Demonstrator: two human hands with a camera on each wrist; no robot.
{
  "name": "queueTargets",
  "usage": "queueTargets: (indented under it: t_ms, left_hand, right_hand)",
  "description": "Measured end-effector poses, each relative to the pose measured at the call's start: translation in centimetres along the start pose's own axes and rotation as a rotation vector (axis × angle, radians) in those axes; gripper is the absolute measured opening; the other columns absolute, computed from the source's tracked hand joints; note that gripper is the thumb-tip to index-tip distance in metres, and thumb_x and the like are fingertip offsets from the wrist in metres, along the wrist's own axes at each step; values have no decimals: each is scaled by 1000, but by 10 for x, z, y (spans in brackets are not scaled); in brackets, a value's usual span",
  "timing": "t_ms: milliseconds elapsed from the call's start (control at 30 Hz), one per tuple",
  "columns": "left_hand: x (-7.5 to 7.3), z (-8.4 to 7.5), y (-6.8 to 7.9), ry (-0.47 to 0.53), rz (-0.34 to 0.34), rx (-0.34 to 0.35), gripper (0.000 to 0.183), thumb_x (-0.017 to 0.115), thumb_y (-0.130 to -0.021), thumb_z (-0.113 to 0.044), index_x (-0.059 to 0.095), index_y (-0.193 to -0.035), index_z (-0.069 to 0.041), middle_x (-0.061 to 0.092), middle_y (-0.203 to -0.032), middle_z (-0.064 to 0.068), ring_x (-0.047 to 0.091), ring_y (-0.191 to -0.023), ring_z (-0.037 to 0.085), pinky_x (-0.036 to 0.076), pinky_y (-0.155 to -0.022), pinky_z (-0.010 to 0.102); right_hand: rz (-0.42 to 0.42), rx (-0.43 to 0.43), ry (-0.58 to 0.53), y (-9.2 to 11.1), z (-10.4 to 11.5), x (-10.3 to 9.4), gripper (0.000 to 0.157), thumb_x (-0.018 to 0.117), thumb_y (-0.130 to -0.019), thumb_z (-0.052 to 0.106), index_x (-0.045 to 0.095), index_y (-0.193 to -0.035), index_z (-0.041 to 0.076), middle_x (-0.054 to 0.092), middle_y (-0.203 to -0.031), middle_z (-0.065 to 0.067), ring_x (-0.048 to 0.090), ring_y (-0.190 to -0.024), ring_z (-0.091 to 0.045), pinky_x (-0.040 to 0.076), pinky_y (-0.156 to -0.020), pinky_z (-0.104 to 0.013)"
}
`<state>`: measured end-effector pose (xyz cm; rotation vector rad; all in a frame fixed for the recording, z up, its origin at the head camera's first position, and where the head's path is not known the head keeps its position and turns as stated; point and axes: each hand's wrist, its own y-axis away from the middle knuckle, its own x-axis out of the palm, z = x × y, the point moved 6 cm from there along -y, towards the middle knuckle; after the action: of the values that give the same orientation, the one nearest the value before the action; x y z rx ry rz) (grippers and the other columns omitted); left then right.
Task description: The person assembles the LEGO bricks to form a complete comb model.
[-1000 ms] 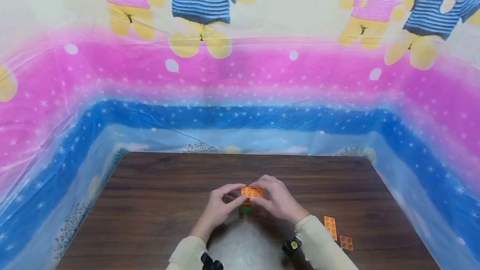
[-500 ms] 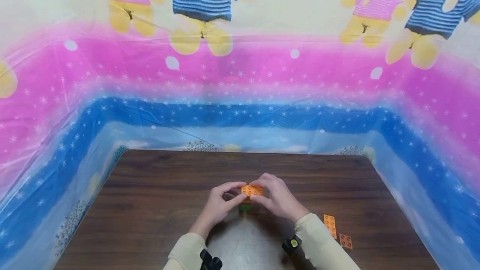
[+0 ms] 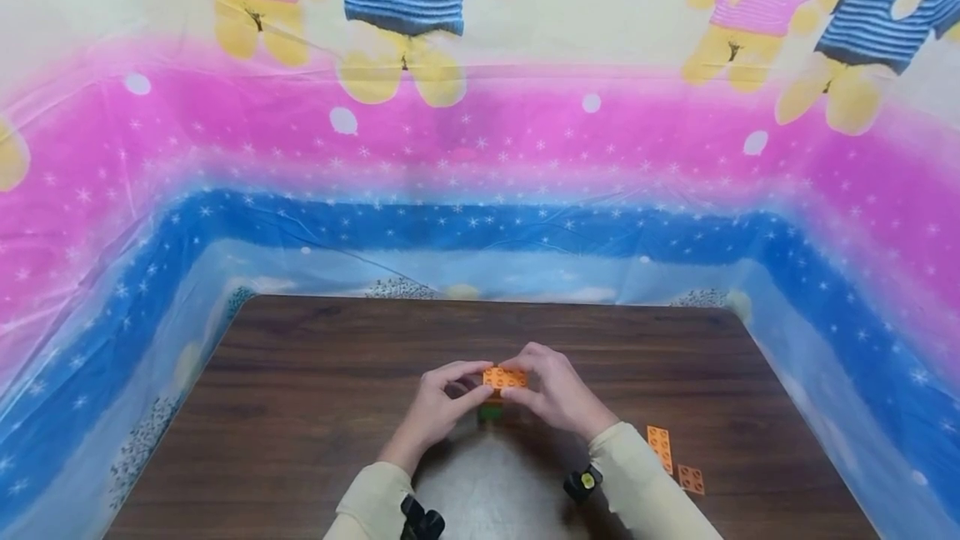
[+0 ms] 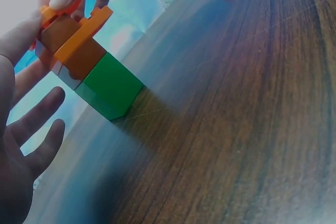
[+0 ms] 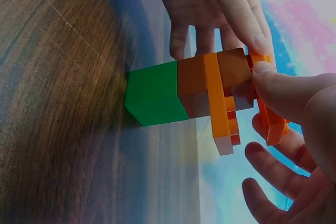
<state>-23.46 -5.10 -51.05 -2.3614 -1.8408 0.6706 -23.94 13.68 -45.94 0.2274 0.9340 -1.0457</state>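
A small tower of toy building bricks stands on the table between both hands. In the right wrist view its base is a green brick [image 5: 155, 93], followed by a brown brick [image 5: 193, 85], an orange plate [image 5: 218, 103] that juts out to one side, and another brown brick [image 5: 233, 69]. At the very top, an orange studded plate [image 3: 505, 378] lies pinched by its two ends. My left hand [image 3: 435, 407] grips its left end between thumb and fingers. The right end is pinched by my right hand [image 3: 558, 397], whose other fingers hang spread beside the tower.
To the right of the right forearm lie a long orange plate [image 3: 660, 448] and a smaller orange plate [image 3: 691, 479]. The dark wooden table [image 3: 315, 373] is bordered at the back and sides by a printed cloth [image 3: 465, 227].
Both hands keep their hold on the top orange plate with barely any movement. The head view has tilted slightly downward, so the scene sits a little higher in it.
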Motion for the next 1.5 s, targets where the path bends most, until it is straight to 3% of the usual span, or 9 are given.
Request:
queueTargets:
  t_ms: [433, 733, 1067, 1500]
  left_hand:
    - [-1, -3, 0, -7, 17, 31, 34, 77, -98, -26, 75, -131, -20, 75, -115, -7, 70, -98, 16, 58, -87, 36]
    - [-2, 0, 0, -16, 49, 13, 38, 80, -95, -22, 74, -133, -19, 74, -121, -6, 70, -101, 22, 58, -88, 37]
    - [-1, 0, -1, -34, 63, 33, 43, 80, -95, -21, 71, -137, -13, 73, -125, -3, 70, -101, 19, 58, -89, 38]
    - [-1, 0, -1, -55, 56, 39, 43, 80, -95, -23, 71, -137, -19, 73, -124, -4, 70, -101, 21, 59, -88, 42]
  right_hand:
    - [-4, 18, -3, 2, 1, 1, 34, 82, -94, 25, 76, -126, 17, 65, -106, 10, 61, -91, -6, 58, -78, -30]
    - [-1, -3, 4, 3, 6, 0, 34, 81, -95, 23, 75, -127, 14, 67, -108, 7, 62, -92, -7, 58, -77, -36]
    - [3, -2, 50, 3, 8, -2, 35, 80, -96, 26, 75, -128, 14, 66, -108, 7, 61, -93, -7, 56, -77, -30]
    - [11, 6, 62, 3, 7, -2, 35, 80, -96, 26, 75, -129, 14, 66, -108, 6, 61, -92, -7, 55, -77, -27]
